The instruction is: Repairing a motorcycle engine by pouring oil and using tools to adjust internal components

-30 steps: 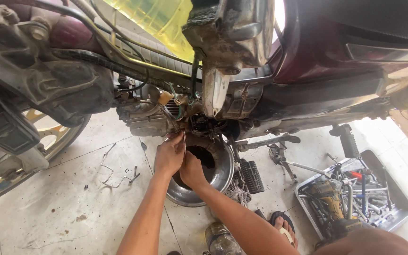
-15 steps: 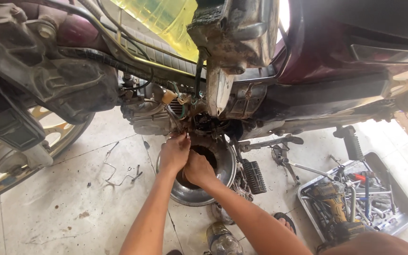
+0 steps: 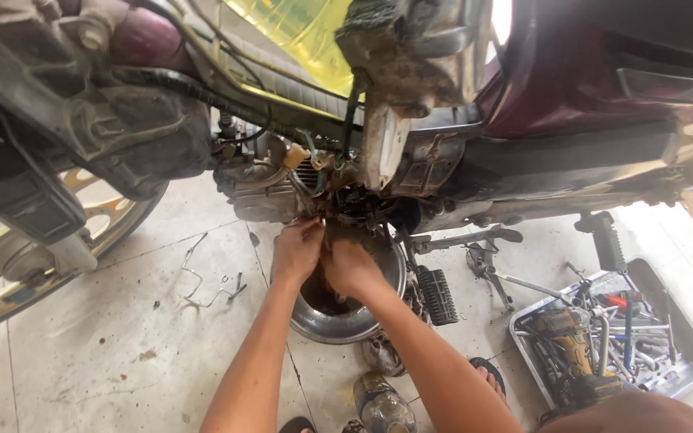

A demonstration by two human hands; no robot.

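1. Your left hand reaches up to the underside of the motorcycle engine, fingers curled and pinched on a small part there; the part itself is too small to make out.
2. Your right hand sits just beside the left, touching it, fingers bent toward the same spot under the engine. You cannot tell whether it grips anything.
3. Both hands hover directly over the round metal basin, which stands on the tiled floor below the engine and holds dark liquid.
4. Right of the basin, a ribbed black footpeg hangs near its rim.
5. Further right of the basin, well apart, a metal tray lies on the floor, filled with tools, a yellow power drill among them.
6. Left of the basin, a bent wire piece lies on the floor.
7. Just below the basin, near your arms, a clear plastic bottle stands on the floor.
8. Far left of the basin, the gold-spoked wheel rests on the floor.
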